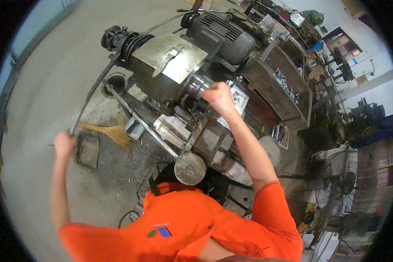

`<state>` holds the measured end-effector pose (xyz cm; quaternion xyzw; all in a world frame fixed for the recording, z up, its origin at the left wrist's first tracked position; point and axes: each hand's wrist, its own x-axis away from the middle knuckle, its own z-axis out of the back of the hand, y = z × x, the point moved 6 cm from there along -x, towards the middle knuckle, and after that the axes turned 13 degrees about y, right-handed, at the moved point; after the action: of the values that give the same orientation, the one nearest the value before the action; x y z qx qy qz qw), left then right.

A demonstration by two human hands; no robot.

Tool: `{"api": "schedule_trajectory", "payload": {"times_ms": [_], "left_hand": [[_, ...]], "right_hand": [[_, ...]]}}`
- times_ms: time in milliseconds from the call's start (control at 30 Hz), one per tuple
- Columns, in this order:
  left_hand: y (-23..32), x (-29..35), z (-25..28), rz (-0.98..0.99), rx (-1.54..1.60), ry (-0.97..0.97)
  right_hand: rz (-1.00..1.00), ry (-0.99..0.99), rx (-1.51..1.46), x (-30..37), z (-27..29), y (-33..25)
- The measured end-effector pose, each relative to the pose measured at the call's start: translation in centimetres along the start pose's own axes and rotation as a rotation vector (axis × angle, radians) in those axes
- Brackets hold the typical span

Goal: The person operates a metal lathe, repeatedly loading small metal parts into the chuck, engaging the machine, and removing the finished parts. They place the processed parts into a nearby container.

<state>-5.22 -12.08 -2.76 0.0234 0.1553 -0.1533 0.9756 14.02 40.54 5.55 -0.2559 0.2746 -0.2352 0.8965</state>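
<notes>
My left hand (pixel 65 144) is closed round the lower end of a long dark lever (pixel 94 89). The lever slants up to the clutch-like assembly at the left end of a lathe's metal headstock (pixel 155 61). At the headstock's other end, my right hand (pixel 218 97) is curled into a fist right by the shiny round chuck (pixel 196 85). What its fingers hold, if anything, is hidden. Beneath the chuck lie metal shavings and the machine's greasy slide parts. Close to my body stands a round metal disc or wheel (pixel 190 168).
A large ribbed motor (pixel 225 37) sits behind the headstock. A wooden bin (pixel 279 83) of small metal parts is at the right. On the left floor are a straw broom (pixel 111 132), a shallow pan (pixel 87 151) and a slanting metal bar (pixel 146 126). A caged fan (pixel 345 181) stands far right.
</notes>
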Motion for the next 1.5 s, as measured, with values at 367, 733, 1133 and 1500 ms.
{"api": "schedule_trajectory", "payload": {"times_ms": [367,733,1133,1500], "left_hand": [[-7.2,-10.5,-2.3,-0.078,-0.293,0.157],[6.1,-4.4,-14.5,0.094,0.588,0.062],[22.7,-0.7,-14.6,-0.638,-0.285,-0.439],[15.8,-6.8,-10.9,0.287,1.151,-0.233]], "right_hand": [[-0.089,0.037,0.07,0.0,0.8,-1.2],[0.209,0.269,-0.093,6.6,10.8,-1.6],[-0.436,0.349,0.369,29.2,26.0,16.5],[-0.989,0.117,1.097,50.0,33.6,30.5]]}}
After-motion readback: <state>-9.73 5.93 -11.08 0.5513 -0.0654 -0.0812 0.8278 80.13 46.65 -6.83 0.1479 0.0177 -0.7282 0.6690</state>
